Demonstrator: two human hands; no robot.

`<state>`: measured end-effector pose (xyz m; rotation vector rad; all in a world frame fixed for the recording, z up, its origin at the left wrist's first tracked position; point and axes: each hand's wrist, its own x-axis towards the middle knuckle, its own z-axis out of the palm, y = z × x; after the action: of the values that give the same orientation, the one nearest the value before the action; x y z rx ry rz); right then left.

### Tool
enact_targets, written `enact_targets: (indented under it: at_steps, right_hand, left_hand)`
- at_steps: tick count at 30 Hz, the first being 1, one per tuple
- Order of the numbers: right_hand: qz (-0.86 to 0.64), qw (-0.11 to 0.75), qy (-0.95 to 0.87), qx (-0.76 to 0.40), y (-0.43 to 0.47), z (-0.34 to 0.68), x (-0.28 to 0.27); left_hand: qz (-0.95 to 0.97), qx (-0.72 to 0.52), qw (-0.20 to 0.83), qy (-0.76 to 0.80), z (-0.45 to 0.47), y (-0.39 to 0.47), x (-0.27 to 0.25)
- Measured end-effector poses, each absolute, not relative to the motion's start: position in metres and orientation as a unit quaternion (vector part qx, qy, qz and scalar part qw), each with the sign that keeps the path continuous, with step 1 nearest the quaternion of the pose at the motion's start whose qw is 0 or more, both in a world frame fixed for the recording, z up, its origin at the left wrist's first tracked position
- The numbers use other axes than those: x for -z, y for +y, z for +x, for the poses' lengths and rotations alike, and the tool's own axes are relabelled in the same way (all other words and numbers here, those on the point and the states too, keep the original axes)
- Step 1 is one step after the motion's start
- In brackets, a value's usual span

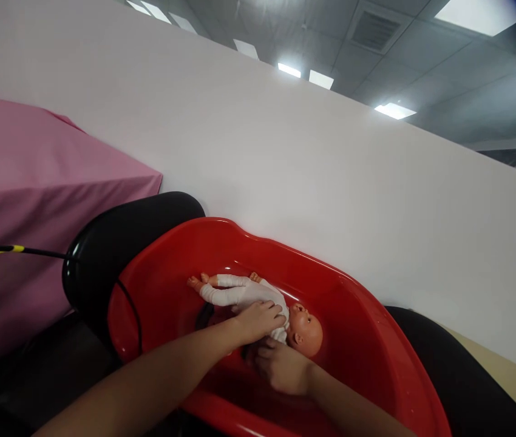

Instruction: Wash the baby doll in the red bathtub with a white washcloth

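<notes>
Lying on its back inside the red tub [367,340], the doll [258,300] has its head toward the person's right and its legs toward the left, dressed in a white suit. The left hand [260,318] rests palm-down on the doll's chest, fingers held close together and laid flat over the white cloth rather than pinching it. The right hand [283,367] sits lower, just beside the doll's head and shoulder; its fingers curl inward toward the doll's side, but whether they grip the garment or merely touch it cannot be told, since the left hand covers that spot.

The tub stands tilted in the view, resting against a black rounded pad [112,243] on its left, with a second black surface [462,376] on its right. A black cable with a yellow band [12,249] runs in from the left edge. Pink cloth [34,200] hangs behind, beside a white wall panel [331,182].

Judgement on handling: the doll is light and smooth, and the tub floor slopes, so the flat left palm should keep steady downward contact while the right hand supports beneath the neck and shoulder. Pulling on the cloth alone would likely let the body slide.
</notes>
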<state>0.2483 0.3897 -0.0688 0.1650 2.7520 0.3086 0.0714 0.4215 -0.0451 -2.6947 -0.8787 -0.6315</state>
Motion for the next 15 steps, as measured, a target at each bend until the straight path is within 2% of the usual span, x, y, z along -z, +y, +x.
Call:
enact_targets:
  at_steps: [2, 6, 10, 13, 15]
  right_hand:
    - [0.055, 0.174, 0.977, -0.114, 0.397, 0.234, 0.075]
    - [0.169, 0.262, 0.938, -0.153, 0.405, 0.239, 0.092]
    - [0.190, 0.284, 0.928, -0.147, 0.398, 0.253, 0.089]
    - [0.150, 0.242, 0.955, -0.081, 0.395, 0.240, 0.076]
    - [0.184, 0.195, 0.963, -0.027, 0.399, 0.231, 0.069]
  left_hand:
    - [-0.925, 0.207, 0.108, -0.300, 0.069, 0.420, 0.041]
    - [-0.931, 0.192, 0.102, -0.293, 0.068, 0.419, 0.038]
    - [-0.931, 0.187, 0.097, -0.298, 0.069, 0.419, 0.037]
    - [-0.928, 0.188, 0.090, -0.309, 0.069, 0.418, 0.037]
    - [-0.928, 0.191, 0.092, -0.307, 0.069, 0.418, 0.037]
